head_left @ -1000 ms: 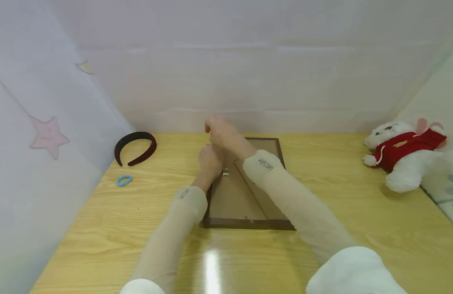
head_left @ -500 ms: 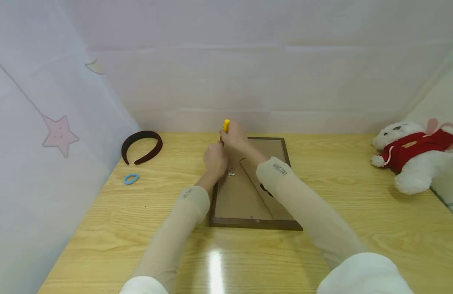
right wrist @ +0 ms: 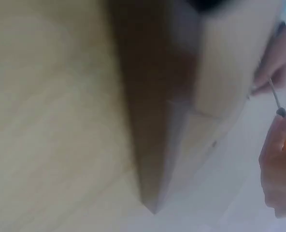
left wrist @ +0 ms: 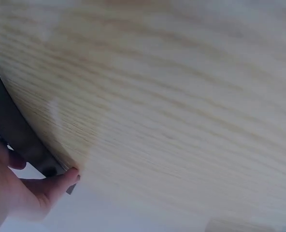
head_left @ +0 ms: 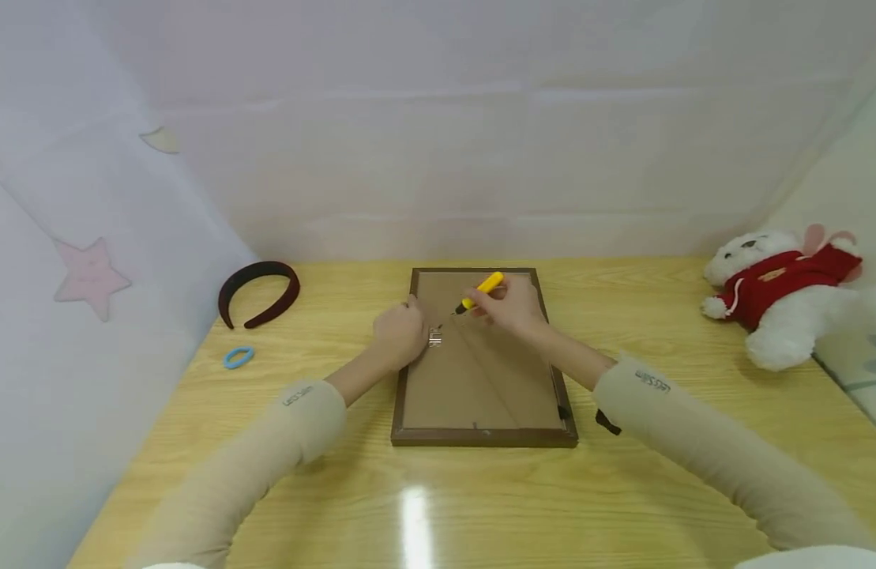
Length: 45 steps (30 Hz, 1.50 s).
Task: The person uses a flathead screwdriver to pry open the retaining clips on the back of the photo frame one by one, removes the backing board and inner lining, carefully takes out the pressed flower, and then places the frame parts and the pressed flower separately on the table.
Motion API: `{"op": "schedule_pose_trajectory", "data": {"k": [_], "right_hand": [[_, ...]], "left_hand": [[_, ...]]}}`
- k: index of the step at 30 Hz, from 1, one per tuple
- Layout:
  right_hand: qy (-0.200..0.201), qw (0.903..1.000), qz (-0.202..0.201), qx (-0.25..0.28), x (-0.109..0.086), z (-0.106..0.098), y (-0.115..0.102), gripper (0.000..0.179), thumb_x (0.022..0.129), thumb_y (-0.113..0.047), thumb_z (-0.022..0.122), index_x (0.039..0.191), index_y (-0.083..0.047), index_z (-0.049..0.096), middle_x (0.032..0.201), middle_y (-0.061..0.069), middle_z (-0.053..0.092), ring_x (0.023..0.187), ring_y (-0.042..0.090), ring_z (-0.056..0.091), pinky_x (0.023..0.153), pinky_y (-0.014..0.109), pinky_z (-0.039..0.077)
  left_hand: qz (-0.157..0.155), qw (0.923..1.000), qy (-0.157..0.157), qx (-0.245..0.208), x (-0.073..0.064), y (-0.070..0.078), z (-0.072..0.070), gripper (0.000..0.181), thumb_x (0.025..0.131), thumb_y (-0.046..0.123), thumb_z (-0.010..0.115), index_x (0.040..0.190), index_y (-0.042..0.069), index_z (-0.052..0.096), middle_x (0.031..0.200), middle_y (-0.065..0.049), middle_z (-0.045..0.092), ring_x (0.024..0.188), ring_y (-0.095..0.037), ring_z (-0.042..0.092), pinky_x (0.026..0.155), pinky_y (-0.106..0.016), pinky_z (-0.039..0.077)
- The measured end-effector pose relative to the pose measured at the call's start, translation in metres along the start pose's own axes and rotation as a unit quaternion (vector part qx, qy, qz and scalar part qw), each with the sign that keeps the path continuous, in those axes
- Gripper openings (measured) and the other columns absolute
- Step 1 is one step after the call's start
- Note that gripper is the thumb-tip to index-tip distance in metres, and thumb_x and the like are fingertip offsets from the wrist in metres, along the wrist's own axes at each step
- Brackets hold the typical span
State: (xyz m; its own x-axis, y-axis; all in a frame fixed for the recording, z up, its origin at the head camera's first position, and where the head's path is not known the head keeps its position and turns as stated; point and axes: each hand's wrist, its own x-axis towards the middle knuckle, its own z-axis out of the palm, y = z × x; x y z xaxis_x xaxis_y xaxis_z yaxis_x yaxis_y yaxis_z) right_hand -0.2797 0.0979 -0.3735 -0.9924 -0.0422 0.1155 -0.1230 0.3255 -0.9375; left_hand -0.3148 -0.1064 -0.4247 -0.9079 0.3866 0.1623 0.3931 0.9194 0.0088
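Note:
A picture frame (head_left: 484,437) lies face down, its brown backing panel (head_left: 452,395) showing. My left hand (head_left: 400,336) grips the frame's left side; in the left wrist view thumb and finger (left wrist: 61,182) pinch the dark edge (left wrist: 24,137). Over the upper part of the panel, my right hand (head_left: 512,304) holds a screwdriver (head_left: 483,289) with a yellow and black handle. Its thin shaft (right wrist: 274,92) points toward the left hand in the right wrist view. A small metal hanger (head_left: 435,337) sits on the panel, just beside the left hand.
A dark red headband (head_left: 260,294) and a blue ring (head_left: 238,357) lie on the wooden table (head_left: 324,490) at left. A white plush bear (head_left: 779,348) in a red sweater lies at far right. Pale cloth (head_left: 466,158) hangs behind the table.
My right hand has come from the frame's top left corner to above the panel, nearer and rightward, bringing the screwdriver into full view. My left hand stays at the frame's left side.

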Motion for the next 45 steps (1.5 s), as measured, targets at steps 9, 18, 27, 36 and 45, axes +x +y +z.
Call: {"op": "schedule_pose_trajectory", "data": {"k": [9,18,27,36,45], "right_hand": [[-0.066,0.9969,0.042,-0.013,-0.044,-0.003,0.021,0.028,0.086,-0.019,0.076,0.101,0.0,0.063,0.081,0.011,0.073,0.063,0.024,0.069,0.055,0.034,0.058],[-0.105,0.9926,0.04,-0.045,-0.061,-0.013,0.027,0.021,0.086,-0.02,0.075,0.099,-0.004,0.069,0.069,0.01,0.068,0.047,0.021,0.057,0.043,0.024,0.047],[-0.212,0.9752,0.008,-0.064,-0.072,-0.043,0.031,0.018,0.089,-0.02,0.073,0.102,-0.007,0.072,0.083,0.012,0.065,0.051,0.019,0.058,0.044,0.026,0.05],[-0.329,0.9394,-0.012,-0.094,-0.063,-0.065,0.031,0.01,0.087,-0.012,0.074,0.095,-0.006,0.076,0.088,0.006,0.071,0.042,0.008,0.042,0.039,0.02,0.041],[-0.322,0.9271,-0.093,-0.168,-0.046,-0.056,0.024,0.005,0.085,-0.009,0.074,0.088,-0.01,0.078,0.088,-0.001,0.073,0.075,0.016,0.055,0.061,0.025,0.045]], "left_hand": [[0.066,0.9963,-0.024,-0.049,-0.071,-0.001,-0.014,0.052,0.103,0.025,0.038,0.145,-0.007,0.037,0.137,-0.033,0.048,0.117,-0.047,0.054,0.071,-0.051,0.058],[0.071,0.991,-0.1,-0.054,-0.122,0.013,-0.033,0.058,0.106,0.034,0.036,0.151,-0.001,0.027,0.149,-0.033,0.029,0.129,-0.049,0.041,0.08,-0.055,0.055],[0.132,0.9881,-0.071,-0.035,-0.156,0.025,-0.038,0.07,0.105,0.045,0.032,0.146,-0.012,0.027,0.155,-0.032,0.013,0.144,-0.044,0.011,0.108,-0.055,0.034],[0.273,0.9613,-0.015,0.029,-0.165,0.055,-0.028,0.057,0.104,0.031,0.043,0.145,-0.009,0.036,0.151,-0.028,0.029,0.141,-0.039,0.027,0.112,-0.049,0.03],[0.325,0.9404,0.098,0.016,-0.151,0.073,-0.029,0.037,0.098,0.024,0.06,0.123,-0.003,0.064,0.128,-0.017,0.061,0.121,-0.029,0.057,0.101,-0.033,0.045]]}}
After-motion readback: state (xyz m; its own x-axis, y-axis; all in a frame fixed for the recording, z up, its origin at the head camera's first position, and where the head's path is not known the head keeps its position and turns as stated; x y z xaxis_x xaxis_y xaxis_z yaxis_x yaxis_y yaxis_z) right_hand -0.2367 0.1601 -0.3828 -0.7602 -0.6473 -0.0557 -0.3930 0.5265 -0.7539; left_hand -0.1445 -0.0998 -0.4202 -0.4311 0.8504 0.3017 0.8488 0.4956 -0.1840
